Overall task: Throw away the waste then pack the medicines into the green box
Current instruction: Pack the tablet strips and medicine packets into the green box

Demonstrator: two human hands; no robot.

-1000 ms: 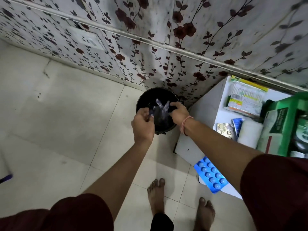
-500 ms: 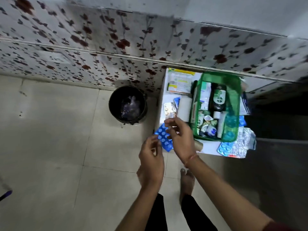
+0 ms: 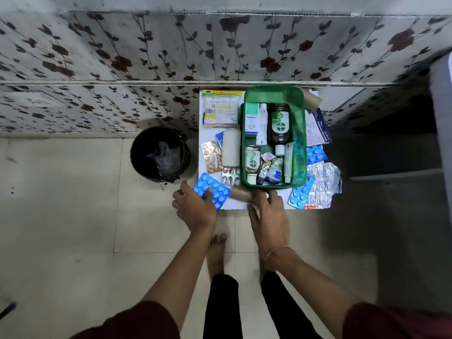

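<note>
The open green box (image 3: 301, 143) stands on a small white table (image 3: 209, 133) and holds a dark bottle (image 3: 279, 123), tubes and sachets. A blue blister pack (image 3: 216, 192) overhangs the table's near left corner. My left hand (image 3: 195, 207) grips its left edge, thumb on top. A cardboard tube (image 3: 241, 193) lies along the near edge. My right hand (image 3: 266, 214) hovers over its right end with fingers spread. The black bin (image 3: 137, 145) on the floor, left of the table, holds crumpled plastic waste (image 3: 166, 157).
Loose on the table: a gold blister pack (image 3: 212, 156), a white roll (image 3: 231, 148), a printed packet (image 3: 221, 108), silver blister sheets (image 3: 322, 187), more blue packs (image 3: 300, 195), another cardboard tube (image 3: 311, 101). The flowered wall is directly behind. My bare feet stand close to the table.
My hands left the bin, where the plastic waste now lies, and came over to the table's near edge. The left hand has closed on the blue blister pack; the view turned right.
</note>
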